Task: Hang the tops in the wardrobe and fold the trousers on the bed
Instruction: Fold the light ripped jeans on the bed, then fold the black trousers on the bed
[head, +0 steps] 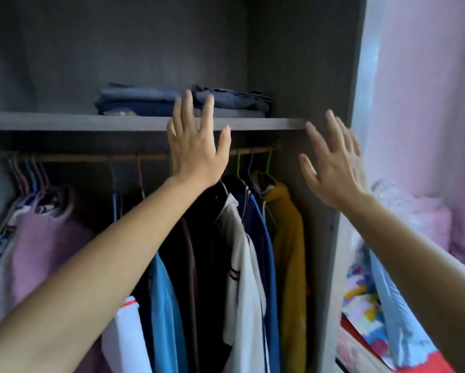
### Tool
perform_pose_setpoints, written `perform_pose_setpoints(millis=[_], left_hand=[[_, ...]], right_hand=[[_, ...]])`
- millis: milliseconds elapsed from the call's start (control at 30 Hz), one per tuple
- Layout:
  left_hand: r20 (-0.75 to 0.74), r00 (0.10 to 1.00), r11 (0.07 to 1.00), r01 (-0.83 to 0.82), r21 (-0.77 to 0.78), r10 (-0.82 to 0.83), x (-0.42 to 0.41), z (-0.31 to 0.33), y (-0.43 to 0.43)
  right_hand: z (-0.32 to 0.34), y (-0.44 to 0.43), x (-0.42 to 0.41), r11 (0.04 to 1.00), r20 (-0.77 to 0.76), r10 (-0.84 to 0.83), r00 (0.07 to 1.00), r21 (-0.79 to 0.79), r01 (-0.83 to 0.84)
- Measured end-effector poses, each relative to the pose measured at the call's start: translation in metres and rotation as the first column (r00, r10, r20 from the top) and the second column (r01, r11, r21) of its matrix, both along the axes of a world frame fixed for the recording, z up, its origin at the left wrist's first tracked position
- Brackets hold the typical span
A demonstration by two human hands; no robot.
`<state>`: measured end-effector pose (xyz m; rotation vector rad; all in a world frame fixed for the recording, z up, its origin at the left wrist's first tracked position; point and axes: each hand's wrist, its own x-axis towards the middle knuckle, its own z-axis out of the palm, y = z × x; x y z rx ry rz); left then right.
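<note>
Several tops hang on a wooden rail [91, 158] inside the wardrobe: a mustard top [289, 254] at the far right, then a navy one [261, 232], a white one [243, 265], dark ones, a blue one [166, 305] and a pink one [43, 246] at the left. On the shelf [91, 121] above lie two stacks of folded dark blue trousers [137, 102], [234, 100]. My left hand [196, 146] is raised flat before the shelf edge, fingers straight, holding nothing. My right hand [333, 168] is spread open near the wardrobe's right side panel [328, 238].
Several bare hangers [29, 179] bunch at the rail's left end. Right of the wardrobe are a pink wall [427, 103], a clear plastic bag [403, 203] and colourful patterned fabric [360, 297] low down.
</note>
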<state>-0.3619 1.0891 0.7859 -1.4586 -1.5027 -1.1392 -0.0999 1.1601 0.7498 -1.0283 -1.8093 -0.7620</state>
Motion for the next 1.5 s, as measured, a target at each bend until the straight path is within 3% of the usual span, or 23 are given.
perform_pose_setpoints(millis=[133, 367, 567, 767, 867, 967, 1067, 1200, 1500], left_hand=[[-0.026, 0.997, 0.985, 0.061, -0.161, -0.066, 0.093, -0.066, 0.001], [-0.094, 0.933, 0.922, 0.321, -0.218, -0.347, 0.280, -0.123, 0.009], [-0.156, 0.801, 0.799, 0.515, -0.312, -0.577, 0.450, -0.175, 0.027], [-0.128, 0.599, 0.587, 0.681, -0.438, -0.791, 0.635, -0.233, 0.053], [-0.103, 0.499, 0.486, 0.743, -0.460, -0.861, 0.728, -0.257, 0.067], [-0.047, 0.413, 0.374, 0.764, -0.525, -0.910, 0.812, -0.273, 0.078], [-0.022, 0.315, 0.266, 0.761, -0.592, -0.949, 0.887, -0.284, 0.089], [-0.040, 0.238, 0.197, 0.687, -0.700, -0.970, 0.975, -0.295, 0.094], [-0.017, 0.151, 0.107, 0.613, -0.783, -0.988, 1.147, -0.350, 0.083]], right_hand=[[-0.063, -0.030, 0.106, 0.977, 0.118, -0.127, 0.985, -0.154, 0.144], [-0.119, -0.093, 0.303, 0.873, 0.140, -0.371, 0.918, -0.286, 0.396], [-0.179, -0.143, 0.443, 0.732, 0.122, -0.556, 0.822, -0.398, 0.554], [-0.233, -0.186, 0.590, 0.531, 0.220, -0.701, 0.679, -0.474, 0.702], [-0.244, -0.206, 0.671, 0.401, 0.270, -0.783, 0.560, -0.469, 0.787], [-0.246, -0.223, 0.743, 0.228, 0.303, -0.855, 0.420, -0.509, 0.830], [-0.250, -0.235, 0.804, 0.126, 0.296, -0.896, 0.332, -0.548, 0.827], [-0.266, -0.252, 0.863, 0.044, 0.223, -0.949, 0.223, -0.607, 0.793], [-0.323, -0.278, 1.010, -0.055, 0.228, -0.965, 0.130, -0.660, 0.749]])
